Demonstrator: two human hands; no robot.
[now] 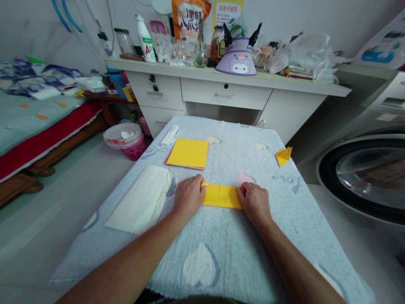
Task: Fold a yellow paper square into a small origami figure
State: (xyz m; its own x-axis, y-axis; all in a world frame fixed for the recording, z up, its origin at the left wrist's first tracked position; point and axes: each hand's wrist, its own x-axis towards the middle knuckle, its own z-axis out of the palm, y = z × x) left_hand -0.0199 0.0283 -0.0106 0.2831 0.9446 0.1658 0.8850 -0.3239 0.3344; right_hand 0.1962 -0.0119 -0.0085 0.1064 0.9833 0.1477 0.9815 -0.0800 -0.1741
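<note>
A sheet of yellow paper (221, 196), folded into a wide strip, lies on the cloth-covered table in front of me. My left hand (190, 195) pinches its left end between thumb and fingers. At the opposite end my right hand (254, 200) is closed on the paper, its fingers curled. A faint crease runs across the strip near its middle. Beyond my left hand rests a stack of square coloured paper (189, 153), yellow on top. A small folded yellow paper piece (284, 156) stands near the table's right edge.
Left of my hands lies a folded white cloth or paper bag (141, 200); a narrow white box (170, 135) sits farther back. The table (253, 261) has a pale blue cover. Behind it stands a white cluttered desk (202, 90). A pink bin (133, 147) is left, a washing machine (376, 122) right.
</note>
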